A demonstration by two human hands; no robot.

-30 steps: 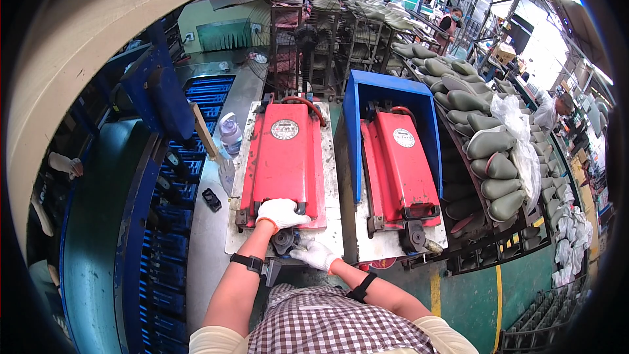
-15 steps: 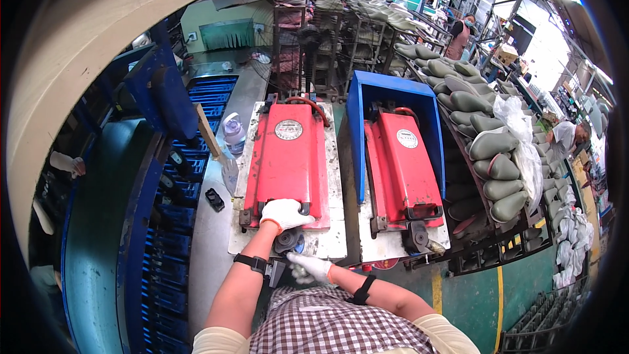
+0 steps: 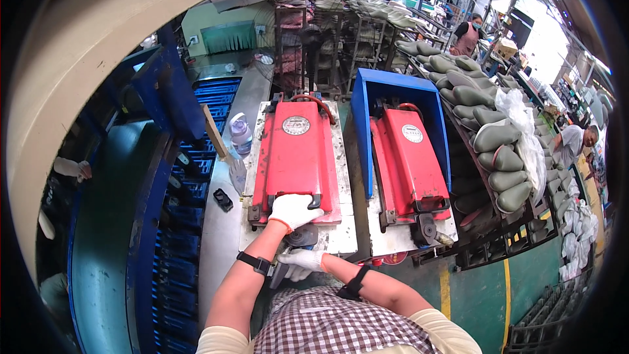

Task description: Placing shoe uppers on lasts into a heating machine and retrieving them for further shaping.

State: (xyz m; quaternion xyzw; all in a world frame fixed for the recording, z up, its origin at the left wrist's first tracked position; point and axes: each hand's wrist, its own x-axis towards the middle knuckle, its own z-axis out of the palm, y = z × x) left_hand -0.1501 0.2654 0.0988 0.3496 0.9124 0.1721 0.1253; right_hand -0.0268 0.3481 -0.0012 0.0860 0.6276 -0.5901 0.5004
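My left hand point(image 3: 293, 212), in a white knit glove with an orange cuff, is closed over the black handle point(image 3: 314, 202) at the front of a red metal mould cover point(image 3: 293, 164). That cover lies lowered on a scuffed white base plate point(image 3: 342, 236). Nearer my body, my right hand point(image 3: 303, 261), gloved in white as well, is closed on a grey blocky piece point(image 3: 279, 274) beside my left wrist. Its fingertips are partly hidden. A round dark fitting point(image 3: 301, 236) sits between the two hands, at the plate's front.
A second red mould point(image 3: 413, 164) stands to the right under a blue hood point(image 3: 400, 85). Grey-green boots point(image 3: 511, 177) fill a rack farther right. At left are a bottle point(image 3: 240, 134), a small black object point(image 3: 223, 199) and a blue-framed machine point(image 3: 141, 223). Other people are in the background.
My right hand has moved left and closed on the grey piece. My left hand stays on the handle. The whole view has shifted slightly.
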